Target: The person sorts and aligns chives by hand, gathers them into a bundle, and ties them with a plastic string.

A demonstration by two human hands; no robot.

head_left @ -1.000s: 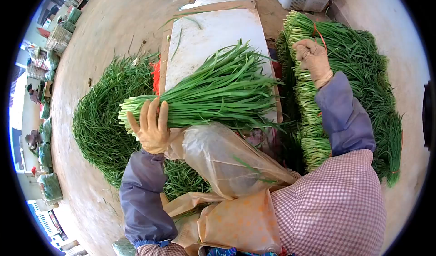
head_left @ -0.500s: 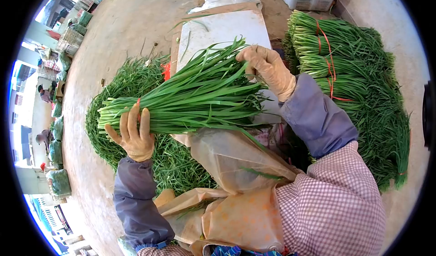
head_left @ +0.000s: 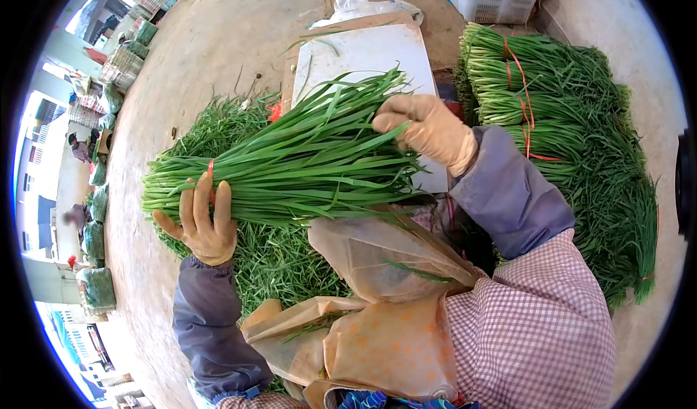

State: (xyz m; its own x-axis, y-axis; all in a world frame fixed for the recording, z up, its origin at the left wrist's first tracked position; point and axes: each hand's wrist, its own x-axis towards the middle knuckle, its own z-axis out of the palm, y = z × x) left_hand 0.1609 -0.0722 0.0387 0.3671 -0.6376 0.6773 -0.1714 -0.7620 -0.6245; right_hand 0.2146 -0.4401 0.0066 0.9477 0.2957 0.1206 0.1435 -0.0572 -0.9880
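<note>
A bundle of garlic chives point(head_left: 312, 166) lies crosswise in front of me, pale cut ends to the left and leaf tips to the right. A red band point(head_left: 211, 168) ties it near the cut ends. My gloved left hand point(head_left: 205, 227) grips the bundle from below at the band, fingers up its near side and thumb toward the cut ends. At the leafy end, my gloved right hand point(head_left: 432, 132) is closed with fingertips pinching a chive leaf. A white board point(head_left: 399, 53) lies partly hidden behind the bundle.
Banded chive bundles point(head_left: 559, 126) are stacked at the right. Loose green leaves point(head_left: 283, 264) are heaped below and behind the held bundle. White plastic crates point(head_left: 501, 2) and a crumpled plastic bag point(head_left: 363, 8) stand at the back. People are far off at the left.
My left hand and the bundle's cut ends have moved slightly left and down. My right hand has turned and shifted slightly down, its fingers now closed on a leaf.
</note>
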